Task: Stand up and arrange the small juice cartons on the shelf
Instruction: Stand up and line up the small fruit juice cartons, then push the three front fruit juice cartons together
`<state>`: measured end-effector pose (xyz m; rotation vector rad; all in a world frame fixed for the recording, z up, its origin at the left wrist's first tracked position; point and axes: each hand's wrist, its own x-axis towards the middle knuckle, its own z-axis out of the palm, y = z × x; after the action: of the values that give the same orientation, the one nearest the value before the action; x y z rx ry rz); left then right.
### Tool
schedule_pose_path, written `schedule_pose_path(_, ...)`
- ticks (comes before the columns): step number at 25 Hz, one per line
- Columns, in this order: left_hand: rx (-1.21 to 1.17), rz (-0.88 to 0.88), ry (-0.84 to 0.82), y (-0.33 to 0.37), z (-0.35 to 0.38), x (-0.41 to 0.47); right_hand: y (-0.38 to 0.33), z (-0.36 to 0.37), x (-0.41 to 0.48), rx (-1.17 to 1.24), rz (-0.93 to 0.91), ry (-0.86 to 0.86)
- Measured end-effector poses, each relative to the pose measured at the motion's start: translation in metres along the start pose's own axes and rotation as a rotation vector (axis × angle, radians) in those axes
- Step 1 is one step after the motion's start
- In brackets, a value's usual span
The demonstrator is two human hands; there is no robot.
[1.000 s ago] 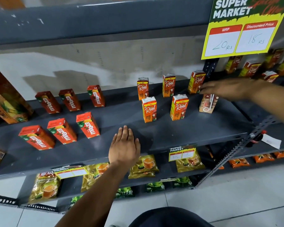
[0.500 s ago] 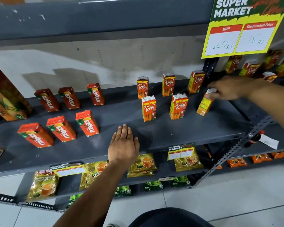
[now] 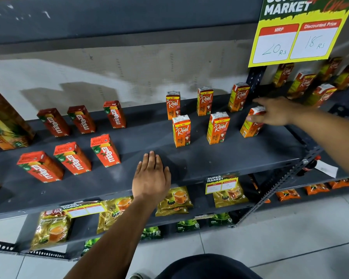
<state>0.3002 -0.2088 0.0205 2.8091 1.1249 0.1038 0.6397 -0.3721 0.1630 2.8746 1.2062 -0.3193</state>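
On the grey shelf (image 3: pixel 220 160), orange Real cartons stand in two rows: three at the back (image 3: pixel 205 101) and two in front (image 3: pixel 181 130), (image 3: pixel 218 127). My right hand (image 3: pixel 274 113) grips the top of a third front-row Real carton (image 3: pixel 249 127), which stands almost upright at the right end. My left hand (image 3: pixel 151 176) lies flat, fingers together, on the shelf's front edge and holds nothing. Red Maaza cartons (image 3: pixel 105 151) stand in two rows of three to the left.
A big pineapple juice carton (image 3: pixel 6 121) stands at the far left. A yellow price sign (image 3: pixel 296 35) hangs top right, with more Real cartons (image 3: pixel 302 83) behind it on the neighbouring shelf. Tea pouches (image 3: pixel 175 198) fill the lower shelves. A slanted metal brace (image 3: pixel 270 190) crosses the right.
My right hand has turned the far-right Real carton from its back face showing to its front, and stood it nearly upright in line with the front row. My left hand stayed put.
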Motion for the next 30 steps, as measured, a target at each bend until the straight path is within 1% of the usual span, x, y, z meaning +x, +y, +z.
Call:
schedule_pose_path(2, -0.002, 0.000, -0.003, 0.000, 0.001, 0.001, 0.004, 0.014, 0.002, 0.225, 0.071, 0.060)
schedule_pose_path(3, -0.007, -0.003, -0.004, 0.001, 0.002, 0.001, 0.006, 0.021, 0.003, 0.373, 0.107, 0.090)
schedule_pose_path(6, -0.017, 0.001, -0.014, -0.002, -0.001, 0.002, 0.007, 0.041, 0.006, 0.990, 0.208, 0.156)
schedule_pose_path(7, -0.060, 0.004, -0.001, -0.002, -0.003, 0.002, 0.007, 0.046, 0.006, 1.170, 0.232, 0.177)
schedule_pose_path(8, -0.148, 0.000, 0.016, -0.001, -0.006, 0.002, 0.005, 0.048, 0.006, 1.322, 0.250, 0.205)
schedule_pose_path(9, -0.311, -0.030, 0.034, 0.003, -0.012, 0.003, 0.005, 0.050, 0.008, 1.445, 0.268, 0.224)
schedule_pose_path(12, -0.984, -0.233, 0.012, 0.024, -0.027, 0.026, 0.006, 0.059, 0.017, 1.696, 0.309, 0.268)
schedule_pose_path(14, -1.332, -0.363, 0.067, 0.042, -0.034, 0.052, 0.008, 0.062, 0.022, 1.795, 0.301, 0.259)
schedule_pose_path(15, -1.481, -0.416, 0.090, 0.050, -0.038, 0.064, 0.007, 0.064, 0.023, 1.808, 0.312, 0.258)
schedule_pose_path(16, -1.615, -0.452, 0.092, 0.058, -0.041, 0.074, 0.006, 0.066, 0.025, 1.819, 0.299, 0.231)
schedule_pose_path(17, -1.685, -0.468, 0.089, 0.065, -0.043, 0.081, 0.003, 0.067, 0.025, 1.815, 0.280, 0.201)
schedule_pose_path(19, -1.696, -0.457, 0.063, 0.078, -0.042, 0.090, -0.007, 0.070, 0.025, 1.816, 0.291, 0.179)
schedule_pose_path(21, -1.710, -0.472, 0.074, 0.090, -0.037, 0.094, -0.020, 0.078, 0.023, 1.815, 0.306, 0.154)
schedule_pose_path(24, -1.694, -0.500, 0.076, 0.111, -0.038, 0.093, -0.051, 0.084, 0.012, 1.790, 0.258, 0.106)
schedule_pose_path(28, -1.683, -0.509, 0.033, 0.141, -0.037, 0.090, -0.081, 0.082, 0.003, 1.766, 0.314, 0.187)
schedule_pose_path(30, -1.711, -0.532, 0.044, 0.142, -0.035, 0.092, -0.084, 0.082, 0.002, 1.785, 0.299, 0.222)
